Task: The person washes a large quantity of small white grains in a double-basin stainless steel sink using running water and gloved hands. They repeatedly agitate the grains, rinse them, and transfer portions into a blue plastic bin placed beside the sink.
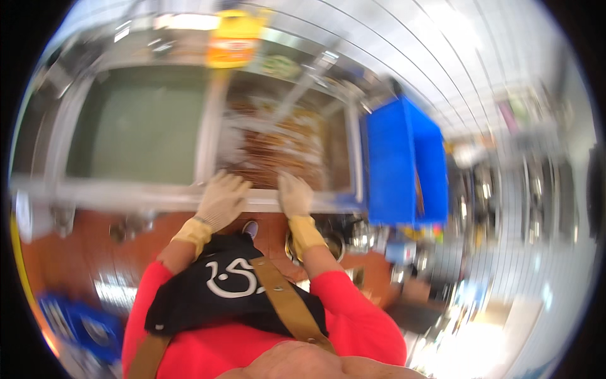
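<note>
My left hand (pixel 223 196), in a pale knit glove with a yellow cuff, lies across the front rim (pixel 265 200) of a metal sink. Its fingers stretch over the edge with nothing visible in them. My right hand (pixel 296 194), gloved the same way, is at that rim a little to the right. Its fingertips dip towards the basin, and what they touch is hidden. Inside the right-hand basin (pixel 342 156) lie many thin brown things (pixel 284 147), too blurred to name. A metal faucet spout (pixel 296 97) reaches over them.
Left of the divider (pixel 210 123), a second basin (pixel 137 128) holds greenish-grey water. A yellow jug (pixel 233 40) stands behind the sinks. Blue plastic bins (pixel 390 166) sit at the right end. Metal pots (pixel 335 244) are beneath the sink, and a blue crate (pixel 90 327) is on the red-brown floor (pixel 90 251).
</note>
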